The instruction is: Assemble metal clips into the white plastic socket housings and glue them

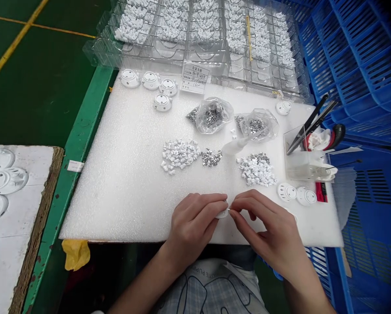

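Both hands curl closed, close together above the edge of my bench: my left hand (192, 224) grips a small white plastic part (222, 213) from the left, my right hand (263, 224) pinches its right edge; its long axis is hidden.

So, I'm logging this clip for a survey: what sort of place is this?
Probably a small-parts assembly workshop. Clear plastic trays hold rows of small white parts, a white foam pad carries piles of white and silvery pieces, and blue plastic crates stand alongside.
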`<act>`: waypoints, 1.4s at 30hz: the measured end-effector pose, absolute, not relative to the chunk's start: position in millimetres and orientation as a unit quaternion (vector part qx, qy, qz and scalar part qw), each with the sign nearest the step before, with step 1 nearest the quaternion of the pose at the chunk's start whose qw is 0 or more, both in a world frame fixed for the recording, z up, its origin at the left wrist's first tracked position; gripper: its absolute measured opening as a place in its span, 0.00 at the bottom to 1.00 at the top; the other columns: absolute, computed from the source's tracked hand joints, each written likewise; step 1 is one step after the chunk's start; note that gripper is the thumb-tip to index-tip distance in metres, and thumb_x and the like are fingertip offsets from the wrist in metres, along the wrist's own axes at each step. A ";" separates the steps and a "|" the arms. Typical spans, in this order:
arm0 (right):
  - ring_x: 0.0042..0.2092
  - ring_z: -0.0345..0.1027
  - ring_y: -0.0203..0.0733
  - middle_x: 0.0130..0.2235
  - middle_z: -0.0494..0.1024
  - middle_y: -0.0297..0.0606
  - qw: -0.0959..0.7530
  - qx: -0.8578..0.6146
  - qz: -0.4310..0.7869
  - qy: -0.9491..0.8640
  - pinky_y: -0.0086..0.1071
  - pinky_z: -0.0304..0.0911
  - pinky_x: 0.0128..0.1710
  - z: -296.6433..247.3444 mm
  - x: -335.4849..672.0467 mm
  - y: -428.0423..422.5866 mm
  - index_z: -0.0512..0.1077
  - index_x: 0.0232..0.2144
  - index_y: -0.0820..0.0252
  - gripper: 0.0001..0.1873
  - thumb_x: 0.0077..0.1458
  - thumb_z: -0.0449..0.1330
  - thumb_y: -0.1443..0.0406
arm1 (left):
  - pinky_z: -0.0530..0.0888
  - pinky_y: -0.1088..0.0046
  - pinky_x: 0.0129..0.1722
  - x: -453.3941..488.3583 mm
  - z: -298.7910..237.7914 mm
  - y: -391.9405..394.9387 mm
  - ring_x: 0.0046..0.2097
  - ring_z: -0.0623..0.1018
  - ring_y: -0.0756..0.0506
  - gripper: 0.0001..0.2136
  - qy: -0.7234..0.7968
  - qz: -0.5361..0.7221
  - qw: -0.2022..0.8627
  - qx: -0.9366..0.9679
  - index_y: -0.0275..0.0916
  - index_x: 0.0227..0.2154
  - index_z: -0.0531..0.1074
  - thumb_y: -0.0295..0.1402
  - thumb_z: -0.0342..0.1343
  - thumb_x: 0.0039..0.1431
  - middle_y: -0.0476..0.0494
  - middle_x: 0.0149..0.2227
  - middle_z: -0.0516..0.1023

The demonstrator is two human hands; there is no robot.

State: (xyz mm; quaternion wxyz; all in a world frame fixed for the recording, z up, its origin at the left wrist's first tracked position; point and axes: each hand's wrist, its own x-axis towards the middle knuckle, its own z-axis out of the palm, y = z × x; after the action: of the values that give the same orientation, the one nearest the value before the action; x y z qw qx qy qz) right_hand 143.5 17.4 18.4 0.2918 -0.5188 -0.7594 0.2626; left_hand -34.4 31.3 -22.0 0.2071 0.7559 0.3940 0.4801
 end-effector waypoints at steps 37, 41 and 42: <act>0.30 0.64 0.34 0.31 0.74 0.32 0.411 -0.554 0.313 -0.653 0.29 0.61 0.27 -0.4 128.4 10.4 0.72 0.34 0.55 0.07 0.62 0.60 0.71 | 0.79 0.73 0.40 -35.2 -19.0 31.4 0.41 0.83 0.49 0.09 0.413 0.499 0.260 0.716 0.40 0.40 0.75 0.19 0.60 0.63 0.47 0.42 0.85; 0.30 0.64 0.34 0.30 0.73 0.32 0.407 -0.549 0.317 -0.658 0.29 0.61 0.27 1.1 128.1 9.8 0.71 0.33 0.55 0.07 0.62 0.59 0.71 | 0.79 0.72 0.38 -35.3 -20.5 30.8 0.39 0.83 0.48 0.09 0.406 0.505 0.232 0.726 0.41 0.40 0.75 0.19 0.60 0.63 0.46 0.42 0.85; 0.30 0.64 0.34 0.30 0.73 0.31 0.407 -0.549 0.318 -0.658 0.29 0.61 0.27 1.3 127.9 9.6 0.71 0.33 0.55 0.07 0.62 0.59 0.71 | 0.79 0.72 0.37 -35.4 -20.8 30.6 0.39 0.84 0.48 0.09 0.405 0.507 0.229 0.725 0.41 0.40 0.75 0.19 0.60 0.63 0.46 0.41 0.85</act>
State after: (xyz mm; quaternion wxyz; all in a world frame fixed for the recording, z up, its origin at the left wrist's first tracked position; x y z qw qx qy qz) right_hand 127.9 9.6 1.3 0.4066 -0.5487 -0.6576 0.3182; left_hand -35.4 30.6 -20.8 0.2292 0.7254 0.4054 0.5069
